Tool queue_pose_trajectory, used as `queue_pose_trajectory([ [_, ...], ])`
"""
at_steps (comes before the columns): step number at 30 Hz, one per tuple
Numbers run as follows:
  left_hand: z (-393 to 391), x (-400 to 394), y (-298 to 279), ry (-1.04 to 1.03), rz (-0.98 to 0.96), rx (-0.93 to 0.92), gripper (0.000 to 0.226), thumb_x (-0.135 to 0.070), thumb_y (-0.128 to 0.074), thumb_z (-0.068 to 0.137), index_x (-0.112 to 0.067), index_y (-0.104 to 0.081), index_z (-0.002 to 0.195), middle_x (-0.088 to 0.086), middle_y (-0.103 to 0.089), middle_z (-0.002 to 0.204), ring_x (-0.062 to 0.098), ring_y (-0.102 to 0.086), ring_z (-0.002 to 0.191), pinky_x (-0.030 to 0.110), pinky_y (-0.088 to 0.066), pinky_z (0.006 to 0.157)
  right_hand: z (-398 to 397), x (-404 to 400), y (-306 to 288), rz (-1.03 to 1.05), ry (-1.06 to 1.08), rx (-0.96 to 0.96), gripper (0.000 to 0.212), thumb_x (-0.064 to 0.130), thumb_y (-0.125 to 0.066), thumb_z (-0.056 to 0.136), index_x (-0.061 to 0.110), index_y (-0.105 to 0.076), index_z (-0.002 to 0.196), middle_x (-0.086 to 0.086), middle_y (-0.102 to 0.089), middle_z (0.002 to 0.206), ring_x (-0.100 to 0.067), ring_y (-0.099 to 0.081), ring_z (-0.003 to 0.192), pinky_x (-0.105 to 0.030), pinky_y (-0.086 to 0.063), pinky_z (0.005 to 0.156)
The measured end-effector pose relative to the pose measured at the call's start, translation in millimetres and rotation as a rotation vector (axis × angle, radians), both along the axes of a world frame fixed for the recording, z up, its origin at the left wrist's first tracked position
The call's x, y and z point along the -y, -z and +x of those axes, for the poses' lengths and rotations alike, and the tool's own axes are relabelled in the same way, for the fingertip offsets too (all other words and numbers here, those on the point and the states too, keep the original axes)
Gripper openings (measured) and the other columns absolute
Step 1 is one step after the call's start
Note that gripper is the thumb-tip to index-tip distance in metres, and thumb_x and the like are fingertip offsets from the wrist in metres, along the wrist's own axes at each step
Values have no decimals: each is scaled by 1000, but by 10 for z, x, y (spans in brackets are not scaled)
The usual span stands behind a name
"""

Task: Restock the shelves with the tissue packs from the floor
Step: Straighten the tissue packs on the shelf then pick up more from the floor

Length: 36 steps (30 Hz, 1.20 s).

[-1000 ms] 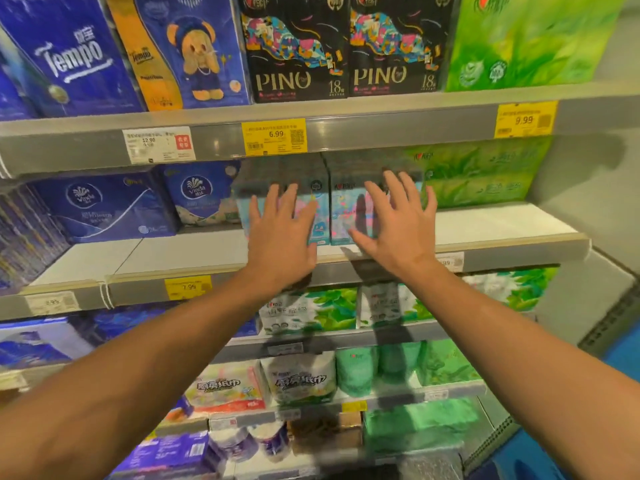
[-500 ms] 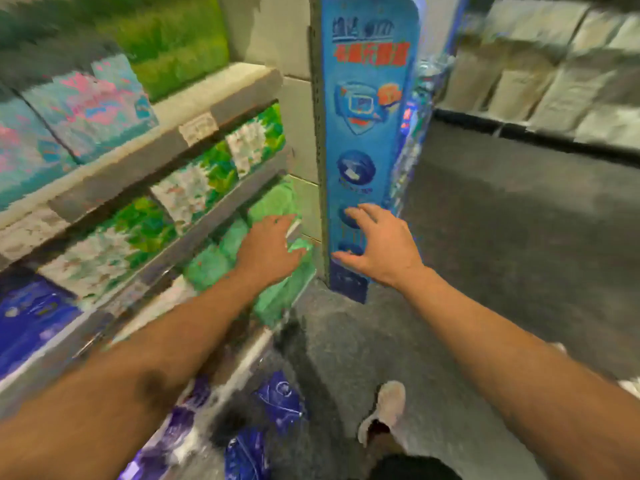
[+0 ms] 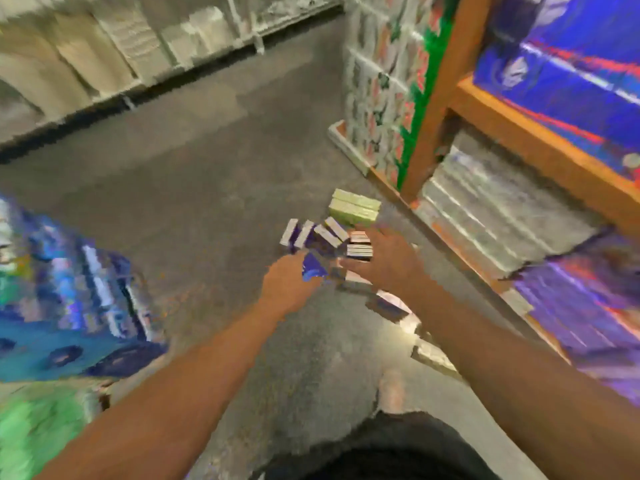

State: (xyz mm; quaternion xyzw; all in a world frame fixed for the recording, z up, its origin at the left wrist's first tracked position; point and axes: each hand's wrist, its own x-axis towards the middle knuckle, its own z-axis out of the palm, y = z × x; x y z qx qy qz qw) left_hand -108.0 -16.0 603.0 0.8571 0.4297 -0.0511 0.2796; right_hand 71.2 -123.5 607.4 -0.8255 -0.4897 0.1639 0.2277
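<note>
Several purple-and-white tissue packs (image 3: 313, 235) lie in a loose row on the grey floor, with a pale green pack (image 3: 354, 206) just beyond them. More packs (image 3: 389, 306) trail toward me along the shelf base. My left hand (image 3: 289, 284) reaches out just short of the purple packs, fingers curled; the blur hides whether it touches one. My right hand (image 3: 382, 259) hovers over the right end of the row, fingers spread, holding nothing.
An orange-framed rack (image 3: 446, 84) with blue and purple bulk packs stands on the right. Blue and green packs (image 3: 69, 299) sit on a shelf at my left. White bulk goods (image 3: 104, 53) line the far side of the aisle. My shoe (image 3: 391, 389) is below.
I have turned away from the shelf to the aisle floor. Both hands left the shelved packs and now reach down toward the packs on the floor.
</note>
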Motion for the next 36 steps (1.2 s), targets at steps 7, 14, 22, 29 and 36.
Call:
queue_pose_trajectory([
  [7,1934,334,332,324,-153,1,68,-46,-65,87,-24,-40,147,3,-47,147,23,-43,133,33,-34,106,1461,785,326,-163,323,-64,78,64,-69,75,27,-46,140,-3,-52,141,-25,-48,128,-40,-42,101],
  [14,2221,-339,870,347,-234,-146,61,-43,-67,87,-20,-48,140,8,-55,139,28,-51,125,32,-41,96,1611,493,916,-319,417,-178,80,64,-70,73,27,-45,139,-4,-52,140,-27,-50,125,-41,-43,101],
  [22,2282,-1791,2229,391,-241,-259,60,-46,-60,90,-24,-43,143,4,-49,144,26,-48,128,38,-40,102,1531,-990,2193,-480,369,-232,82,61,-73,71,24,-45,138,-6,-55,132,-29,-54,117,-43,-51,91],
  [29,2471,-2312,4454,507,-159,-303,68,-32,-71,86,-3,-44,142,18,-52,139,34,-46,129,39,-32,110,1634,-1774,4361,-583,351,-218,70,42,-74,77,21,-43,136,-7,-52,132,-30,-49,119,-43,-48,96],
  [36,2755,-2231,6534,584,84,-426,71,-29,-70,79,-14,-36,140,13,-45,134,34,-47,118,42,-48,88,1682,-1660,6473,-690,297,-148,86,35,-87,64,21,-39,133,-12,-51,129,-33,-49,119,-47,-37,107],
])
